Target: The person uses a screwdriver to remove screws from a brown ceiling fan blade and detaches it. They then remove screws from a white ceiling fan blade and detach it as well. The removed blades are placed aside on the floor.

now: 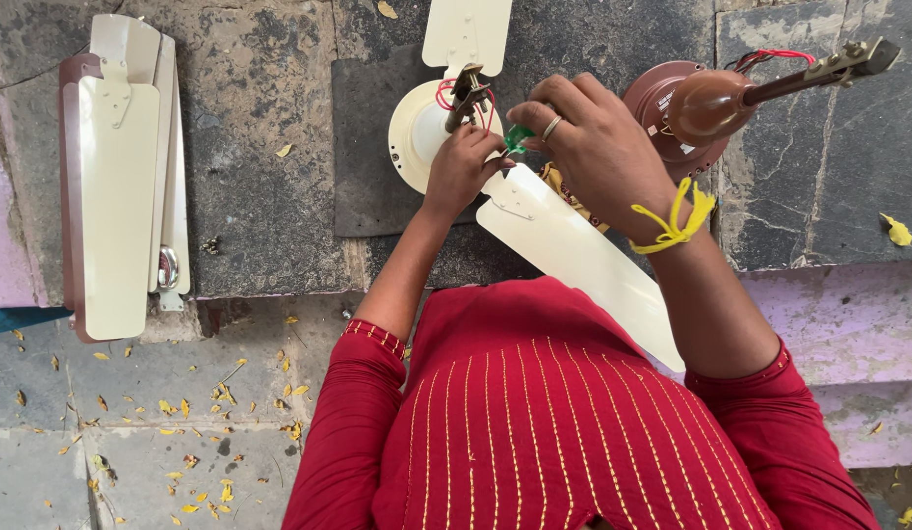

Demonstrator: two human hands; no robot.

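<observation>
Already two cream blades [573,250] sit on the fan motor [426,132]; left hand [463,167] steadies it, closed; right hand [593,137] pinches a green-handled tool [518,137]. Spare blades [122,177] wait unfitted.

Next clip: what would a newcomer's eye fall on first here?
Both hands meet at centre top over a cream ceiling fan motor: the left hand rests on its hub, and the right hand pinches a small green piece beside the red wires. A cream fan blade slants from the motor toward the red-clad body. A stack of loose blades lies at far left.
</observation>
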